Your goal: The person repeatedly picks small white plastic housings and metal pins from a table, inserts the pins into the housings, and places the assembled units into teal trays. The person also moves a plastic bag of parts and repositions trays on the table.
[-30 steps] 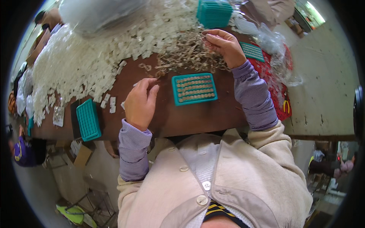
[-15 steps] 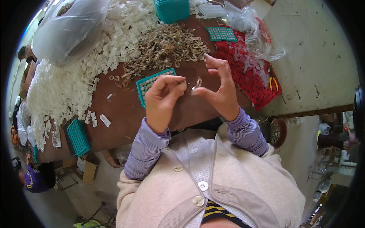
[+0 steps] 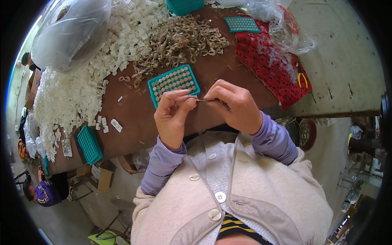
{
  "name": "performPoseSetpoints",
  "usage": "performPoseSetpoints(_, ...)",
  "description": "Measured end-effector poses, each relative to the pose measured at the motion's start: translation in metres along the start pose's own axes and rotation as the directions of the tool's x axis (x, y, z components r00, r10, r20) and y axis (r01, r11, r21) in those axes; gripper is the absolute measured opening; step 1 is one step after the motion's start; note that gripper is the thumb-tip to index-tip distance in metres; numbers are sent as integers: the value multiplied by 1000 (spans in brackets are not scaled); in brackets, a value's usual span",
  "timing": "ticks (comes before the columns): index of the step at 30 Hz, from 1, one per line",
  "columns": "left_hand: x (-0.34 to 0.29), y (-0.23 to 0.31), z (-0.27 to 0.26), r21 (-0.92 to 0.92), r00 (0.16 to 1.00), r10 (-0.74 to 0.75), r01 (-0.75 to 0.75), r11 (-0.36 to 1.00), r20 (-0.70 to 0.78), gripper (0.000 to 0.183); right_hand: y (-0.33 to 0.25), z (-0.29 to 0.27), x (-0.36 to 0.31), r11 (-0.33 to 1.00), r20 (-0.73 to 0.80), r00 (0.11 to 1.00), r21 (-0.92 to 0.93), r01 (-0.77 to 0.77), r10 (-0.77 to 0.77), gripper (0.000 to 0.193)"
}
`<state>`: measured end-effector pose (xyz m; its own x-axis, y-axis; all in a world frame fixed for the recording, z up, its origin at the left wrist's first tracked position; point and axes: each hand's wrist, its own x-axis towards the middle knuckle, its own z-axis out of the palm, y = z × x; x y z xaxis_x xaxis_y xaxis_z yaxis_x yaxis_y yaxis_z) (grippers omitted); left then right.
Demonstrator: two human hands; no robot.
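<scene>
My left hand (image 3: 173, 118) is closed in a pinch, thumb against forefinger, on a small pale piece (image 3: 192, 97), mostly hidden by the fingertips. A thin, orange-tinted wire-like strand (image 3: 200, 100) runs from it to my right hand (image 3: 237, 104), whose thumb and forefinger pinch its other end. Both hands are held up just in front of a teal tray (image 3: 153, 90) filled with rows of small round, pale pieces. Behind that tray lies a heap of tangled brownish looped wires (image 3: 179, 41).
A large pile of small white plastic pieces (image 3: 73, 94) covers the table's left side, beside a big clear bag (image 3: 71, 36). Teal trays stand at the front left (image 3: 90, 145) and far right (image 3: 241, 24). Yellow-handled pliers (image 3: 302, 81) lie on red cloth (image 3: 267, 61).
My right hand has turned inward, its raised fingers folding down from an open spread into a pinch on the strand. The silvery loop by its thumb no longer shows. My left hand keeps its pinch.
</scene>
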<state>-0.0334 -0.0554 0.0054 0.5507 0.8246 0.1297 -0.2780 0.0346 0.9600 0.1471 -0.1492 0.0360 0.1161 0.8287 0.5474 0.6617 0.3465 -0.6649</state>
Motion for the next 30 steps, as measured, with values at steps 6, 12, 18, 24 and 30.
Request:
performPoseSetpoints(6,-1,-3,2,168,997,82,-77,983,-18,23,0,20,3,961,-26,998,-272,56,-65,16)
performPoseSetpoints(12,-13,17,-21,687,932,329,-341,642,155,33,1,28,13,938,113,975,-271,214,-190,11)
performPoseSetpoints(18,-30,36,-140,879,794,381,456,141,-473,40,6,35,7,998,58,996,-7,-62,62,11)
performPoseSetpoints(24,-21,30,-176,919,847,368,389,61,-383,25,-14,53,14,969,152,979,185,-161,133,13)
performPoseSetpoints(30,-11,54,-88,655,969,233,-226,721,78,22,-33,54,37,953,173,985,302,-40,-13,14)
